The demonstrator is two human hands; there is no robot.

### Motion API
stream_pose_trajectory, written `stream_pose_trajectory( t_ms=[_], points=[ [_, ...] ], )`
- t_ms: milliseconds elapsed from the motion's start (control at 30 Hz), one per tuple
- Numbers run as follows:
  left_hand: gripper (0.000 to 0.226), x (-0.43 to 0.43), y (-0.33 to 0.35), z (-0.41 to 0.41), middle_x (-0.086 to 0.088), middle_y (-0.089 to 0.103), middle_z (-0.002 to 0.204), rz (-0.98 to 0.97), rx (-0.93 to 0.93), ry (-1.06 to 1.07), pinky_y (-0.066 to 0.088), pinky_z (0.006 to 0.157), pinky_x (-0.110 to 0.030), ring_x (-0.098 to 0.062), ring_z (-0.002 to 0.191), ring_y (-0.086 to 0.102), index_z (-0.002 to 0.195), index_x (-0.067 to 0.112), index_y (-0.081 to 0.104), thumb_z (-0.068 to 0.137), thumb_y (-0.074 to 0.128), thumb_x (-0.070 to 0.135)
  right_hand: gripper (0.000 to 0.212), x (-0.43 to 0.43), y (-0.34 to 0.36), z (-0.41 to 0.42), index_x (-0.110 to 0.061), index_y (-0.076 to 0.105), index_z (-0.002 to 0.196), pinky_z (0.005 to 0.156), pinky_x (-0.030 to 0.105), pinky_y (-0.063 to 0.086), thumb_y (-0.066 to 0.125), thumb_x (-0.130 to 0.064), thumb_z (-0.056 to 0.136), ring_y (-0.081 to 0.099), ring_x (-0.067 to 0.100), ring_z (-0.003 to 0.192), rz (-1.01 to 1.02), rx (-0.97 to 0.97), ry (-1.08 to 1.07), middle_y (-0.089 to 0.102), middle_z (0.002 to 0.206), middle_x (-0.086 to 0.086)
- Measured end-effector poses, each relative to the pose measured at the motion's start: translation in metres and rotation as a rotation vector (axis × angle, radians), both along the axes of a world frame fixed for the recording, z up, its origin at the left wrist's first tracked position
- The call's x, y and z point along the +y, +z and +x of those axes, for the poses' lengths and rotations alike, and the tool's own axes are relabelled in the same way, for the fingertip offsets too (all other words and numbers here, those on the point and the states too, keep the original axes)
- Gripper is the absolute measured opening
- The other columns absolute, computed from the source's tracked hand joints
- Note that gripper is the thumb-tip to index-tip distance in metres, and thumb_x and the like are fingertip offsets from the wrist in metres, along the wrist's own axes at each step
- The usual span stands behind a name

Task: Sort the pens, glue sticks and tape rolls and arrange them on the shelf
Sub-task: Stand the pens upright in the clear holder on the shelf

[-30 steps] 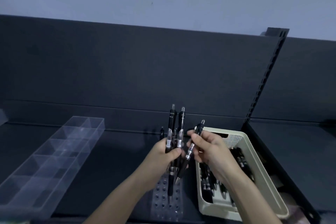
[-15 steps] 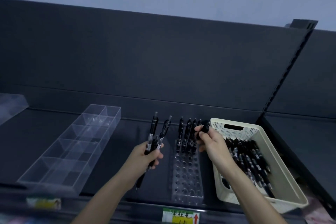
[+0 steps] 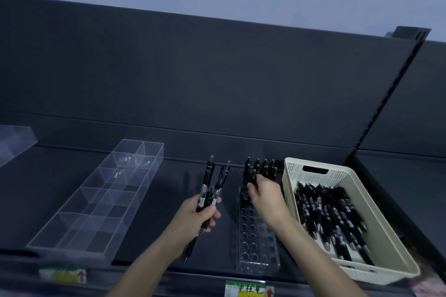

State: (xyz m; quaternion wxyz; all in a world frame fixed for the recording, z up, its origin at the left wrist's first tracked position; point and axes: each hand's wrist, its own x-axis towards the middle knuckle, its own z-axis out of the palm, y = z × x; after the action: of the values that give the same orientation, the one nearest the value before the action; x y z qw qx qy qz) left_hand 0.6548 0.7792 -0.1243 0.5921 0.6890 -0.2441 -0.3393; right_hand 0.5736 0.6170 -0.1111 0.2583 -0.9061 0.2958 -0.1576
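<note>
My left hand (image 3: 201, 212) grips a small bunch of black pens (image 3: 209, 177) upright, left of a clear holed pen stand (image 3: 255, 243) on the dark shelf. My right hand (image 3: 265, 194) pinches one black pen (image 3: 252, 176) over the stand's back rows, its lower end hidden by my fingers. Several black pens (image 3: 264, 167) stand upright in the rear holes of the stand. A cream plastic basket (image 3: 386, 231) at the right holds many more loose black pens (image 3: 333, 214).
A long clear divided organiser (image 3: 103, 198) lies on the shelf to the left, with another clear box (image 3: 12, 142) at the far left edge. Price labels (image 3: 248, 289) sit on the shelf's front rail. A slotted upright (image 3: 391, 94) divides the shelf bays at the right.
My left hand moved left, away from my right hand, with its pens. My right hand carried its single pen down to the stand's back rows. The view tilted down, showing more shelf.
</note>
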Motion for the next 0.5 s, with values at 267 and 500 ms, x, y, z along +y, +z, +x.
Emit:
stream_pose_trajectory(
  t_ms=[267,500],
  points=[
    [0.020,0.001,-0.003,0.005,0.000,0.066,0.080,0.010,-0.008,-0.021,0.050,0.062,-0.017,-0.007,0.067,0.058,0.100,0.021,0.062,0.095,0.047,0.008,0.040,0.004,-0.023,0.004,-0.020,0.034,0.057,0.046,0.026,0.030,0.047,-0.024,0.095,0.044,0.018,0.055,0.031,0.094,-0.132,0.044,0.058,-0.004],
    [0.018,-0.003,-0.003,0.004,0.000,0.066,0.081,0.010,-0.007,-0.040,0.050,0.063,-0.018,-0.006,0.068,0.059,0.101,0.017,0.063,0.094,0.049,0.008,0.024,0.006,-0.026,0.001,-0.012,0.051,0.073,0.058,0.026,0.038,0.049,-0.025,0.093,0.053,0.023,0.065,0.016,0.068,-0.147,0.057,0.072,0.005]
  ],
)
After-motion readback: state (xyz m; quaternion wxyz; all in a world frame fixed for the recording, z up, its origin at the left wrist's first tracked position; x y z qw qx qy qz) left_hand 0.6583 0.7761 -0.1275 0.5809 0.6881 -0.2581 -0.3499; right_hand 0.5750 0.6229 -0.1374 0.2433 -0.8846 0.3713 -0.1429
